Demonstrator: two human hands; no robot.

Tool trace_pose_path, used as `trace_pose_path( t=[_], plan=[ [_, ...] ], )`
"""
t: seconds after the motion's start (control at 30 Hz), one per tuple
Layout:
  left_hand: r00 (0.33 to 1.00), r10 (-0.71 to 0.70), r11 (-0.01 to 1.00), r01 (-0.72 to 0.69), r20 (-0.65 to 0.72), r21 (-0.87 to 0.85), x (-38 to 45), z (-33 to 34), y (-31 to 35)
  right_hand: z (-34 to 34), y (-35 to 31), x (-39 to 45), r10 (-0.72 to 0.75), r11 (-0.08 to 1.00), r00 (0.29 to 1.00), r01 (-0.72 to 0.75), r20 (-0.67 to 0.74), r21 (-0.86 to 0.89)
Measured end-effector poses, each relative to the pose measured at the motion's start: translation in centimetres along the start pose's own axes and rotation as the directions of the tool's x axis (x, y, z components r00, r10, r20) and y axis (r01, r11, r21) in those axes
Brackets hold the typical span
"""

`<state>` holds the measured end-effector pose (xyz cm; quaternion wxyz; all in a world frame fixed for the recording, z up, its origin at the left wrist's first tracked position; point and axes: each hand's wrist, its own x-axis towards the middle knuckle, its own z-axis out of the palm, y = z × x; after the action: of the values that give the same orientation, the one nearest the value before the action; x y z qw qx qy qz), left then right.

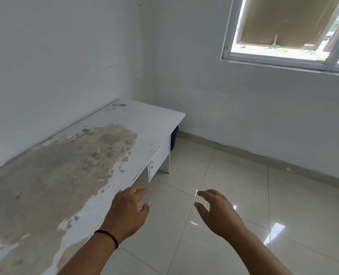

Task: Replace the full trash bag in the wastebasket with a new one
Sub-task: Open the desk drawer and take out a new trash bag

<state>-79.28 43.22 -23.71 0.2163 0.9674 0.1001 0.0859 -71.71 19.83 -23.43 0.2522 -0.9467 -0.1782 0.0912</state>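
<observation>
A dark blue wastebasket (pixel 174 140) stands on the floor past the far end of the white desk, mostly hidden behind the desk's side panel; only a narrow strip of it shows. No trash bag can be made out. My left hand (pixel 128 210) reaches forward over the desk's front edge, fingers relaxed and holding nothing; a black band circles its wrist. My right hand (pixel 217 210) hovers over the floor tiles beside it, fingers loosely spread and holding nothing. Both hands are far from the wastebasket.
A long white desk (pixel 69 165) with a large brown worn patch runs along the left wall; a small drawer unit (pixel 158 161) hangs at its far end. Glossy tiled floor (pixel 244 195) spreads to the right. A window (pixel 287 32) sits in the far wall.
</observation>
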Motion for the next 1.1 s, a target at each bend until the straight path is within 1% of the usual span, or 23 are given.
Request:
trace_pose_path(
  t=[0.13, 0.27, 0.47, 0.6, 0.83, 0.97, 1.03, 1.1],
  plan=[
    [1.000, -0.018, 1.000, 0.018, 0.000, 0.001, 6.5, 2.5, 2.1, -2.4, 3.9, 6.8, -0.012, 1.000, 1.000, 0.012, -0.010, -0.005],
    [0.996, -0.063, 0.998, 0.063, -0.064, -0.014, 13.0, 5.7, 4.4, -5.0, 8.5, 14.5, -0.052, 0.999, 0.999, 0.052, 0.003, 0.004],
    [0.964, -0.238, 0.970, 0.229, -0.115, -0.088, 21.5, 9.8, 9.1, -9.7, 13.7, 25.9, -0.156, 0.986, 0.980, 0.161, 0.123, -0.037],
    [0.945, -0.297, 0.954, 0.290, -0.139, -0.073, 26.3, 11.6, 10.4, -11.2, 15.2, 33.4, -0.229, 0.969, 0.954, 0.243, 0.194, -0.050],
    [0.869, -0.442, 0.897, 0.430, -0.223, -0.102, 34.2, 14.7, 7.9, -9.6, 15.9, 45.7, -0.363, 0.917, 0.880, 0.396, 0.308, -0.050],
    [0.811, -0.549, 0.836, 0.531, -0.202, -0.137, 38.6, 16.6, 6.2, -7.8, 15.8, 51.6, -0.407, 0.892, 0.826, 0.451, 0.390, -0.025],
    [0.790, -0.577, 0.816, 0.557, -0.206, -0.151, 40.6, 17.2, 5.6, -7.2, 15.8, 54.3, -0.436, 0.876, 0.798, 0.483, 0.416, -0.010],
    [0.754, -0.624, 0.782, 0.605, -0.207, -0.152, 42.2, 17.7, 5.1, -6.6, 15.9, 56.8, -0.448, 0.869, 0.776, 0.494, 0.445, 0.013]
  ],
)
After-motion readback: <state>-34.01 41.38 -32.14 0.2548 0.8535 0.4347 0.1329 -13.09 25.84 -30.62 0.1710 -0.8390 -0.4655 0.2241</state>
